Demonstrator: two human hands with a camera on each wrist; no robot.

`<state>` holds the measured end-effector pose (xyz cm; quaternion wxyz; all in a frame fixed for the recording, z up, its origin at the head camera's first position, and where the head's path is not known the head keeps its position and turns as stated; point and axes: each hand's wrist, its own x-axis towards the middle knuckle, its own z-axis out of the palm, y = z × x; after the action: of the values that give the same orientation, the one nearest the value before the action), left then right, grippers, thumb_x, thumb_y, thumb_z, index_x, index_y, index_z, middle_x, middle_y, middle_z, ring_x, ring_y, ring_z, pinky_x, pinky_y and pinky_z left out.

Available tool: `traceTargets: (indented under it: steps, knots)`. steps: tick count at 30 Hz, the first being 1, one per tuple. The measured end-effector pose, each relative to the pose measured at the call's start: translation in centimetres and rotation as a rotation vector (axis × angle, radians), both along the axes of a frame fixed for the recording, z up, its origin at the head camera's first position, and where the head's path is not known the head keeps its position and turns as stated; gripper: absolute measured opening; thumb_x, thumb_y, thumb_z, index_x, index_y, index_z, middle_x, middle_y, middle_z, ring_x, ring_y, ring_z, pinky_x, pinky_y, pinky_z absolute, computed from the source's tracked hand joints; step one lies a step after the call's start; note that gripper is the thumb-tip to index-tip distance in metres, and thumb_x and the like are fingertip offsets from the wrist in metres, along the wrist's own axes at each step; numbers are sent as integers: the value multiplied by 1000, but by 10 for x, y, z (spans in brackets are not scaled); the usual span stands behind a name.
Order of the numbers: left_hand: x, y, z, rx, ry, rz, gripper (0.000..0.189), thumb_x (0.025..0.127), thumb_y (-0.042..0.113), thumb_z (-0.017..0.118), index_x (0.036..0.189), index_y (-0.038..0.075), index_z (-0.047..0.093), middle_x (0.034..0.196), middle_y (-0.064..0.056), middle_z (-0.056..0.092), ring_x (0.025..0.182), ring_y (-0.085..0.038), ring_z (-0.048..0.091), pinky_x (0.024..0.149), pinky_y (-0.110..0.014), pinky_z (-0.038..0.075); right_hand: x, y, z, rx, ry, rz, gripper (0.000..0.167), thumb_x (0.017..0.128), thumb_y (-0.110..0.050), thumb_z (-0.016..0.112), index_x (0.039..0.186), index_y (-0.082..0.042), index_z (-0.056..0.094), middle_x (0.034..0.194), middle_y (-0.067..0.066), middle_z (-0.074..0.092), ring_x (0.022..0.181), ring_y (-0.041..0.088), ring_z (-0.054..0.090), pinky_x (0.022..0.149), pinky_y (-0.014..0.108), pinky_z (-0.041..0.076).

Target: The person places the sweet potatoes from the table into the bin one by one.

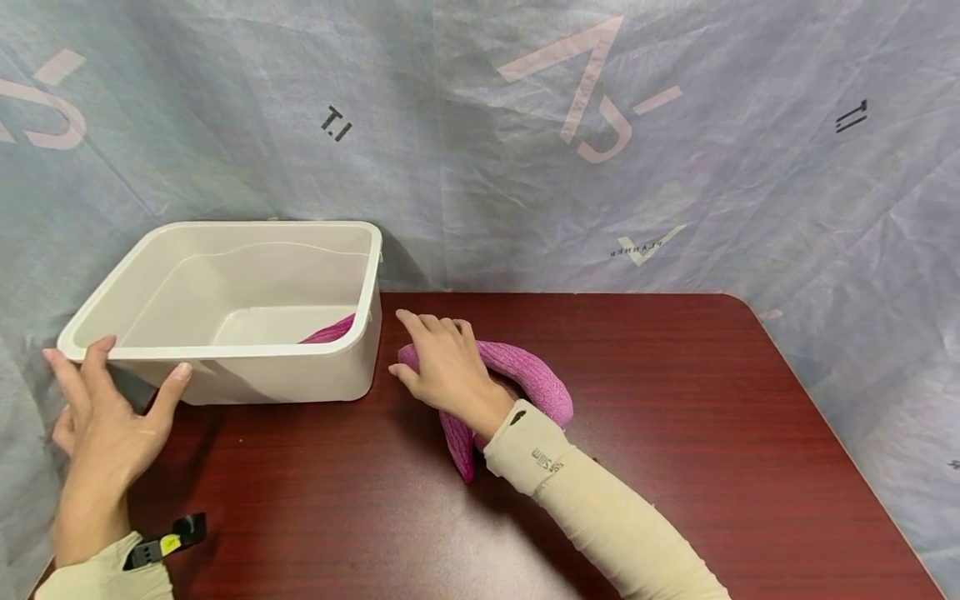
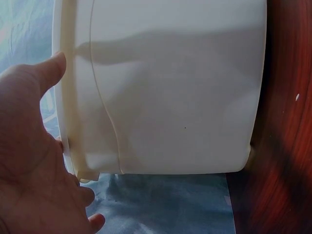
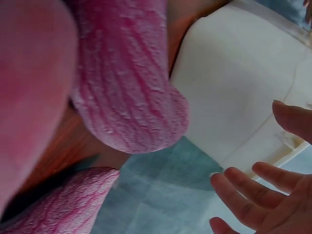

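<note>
**Streaked pink pieces (image 1: 534,379) under a right hand (image 1: 452,367), near a white tub (image 1: 285,381)**

Lying on the dark red table (image 1: 660,375), to the right of the tub: elongated pink pieces, partly covered by hand and wrist, so hard to count. On the right, a thick, bowed length, with a long axis curving from beyond the hand out to a rounded bend at the right. On the left, a blunt end pointing at the tub. Just beside the wrist, a narrow, darker tip pointing to the near edge of the table.

Above them, in the right hand, fingers loosely spread with thumb apart, and nothing visibly enclosed; impossible to tell about contact with the palm. Probably placed over the middle for the sake of a good grasp.

Inside the tub, low by the right wall, more pink: a single streaked piece (image 1: 330,332), half hidden by the rim, long axis slanting up toward that wall.

At the near left corner of the tub, a left hand (image 1: 112,421), spread wide, with thumb at the near rim and fingers around the corner; likely there to steady the tub, upright and mouth up, within easy reach.

Farther out, a black strap (image 1: 167,542) at the left wrist and, behind everything, a creased grey-blue sheet (image 1: 450,183) with printed lettering.
</note>
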<state>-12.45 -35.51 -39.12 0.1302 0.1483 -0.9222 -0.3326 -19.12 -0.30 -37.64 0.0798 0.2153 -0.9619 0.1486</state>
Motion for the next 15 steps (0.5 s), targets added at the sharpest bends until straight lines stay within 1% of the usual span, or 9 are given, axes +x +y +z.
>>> traceTargets:
  steps: [8, 15]
  knots:
    - [2, -3, 1, -7, -12, 5, 84, 100, 51, 50, 160, 25, -3, 160, -12, -41, 150, -57, -16, 113, -73, -7, 0, 3, -11, 27, -52, -19, 74, 88, -44, 74, 151, -18, 44, 139, 7, 64, 120, 29, 64, 103, 47, 43]
    - [-1, -1, 2, 8, -2, -16, 83, 100, 50, 49, 159, 26, -3, 160, -10, -42, 150, -59, -13, 112, -75, -7, 0, 6, -14, 70, -113, -51, 79, 86, -46, 76, 152, -19, 41, 139, 9, 63, 121, 31, 62, 101, 49, 44]
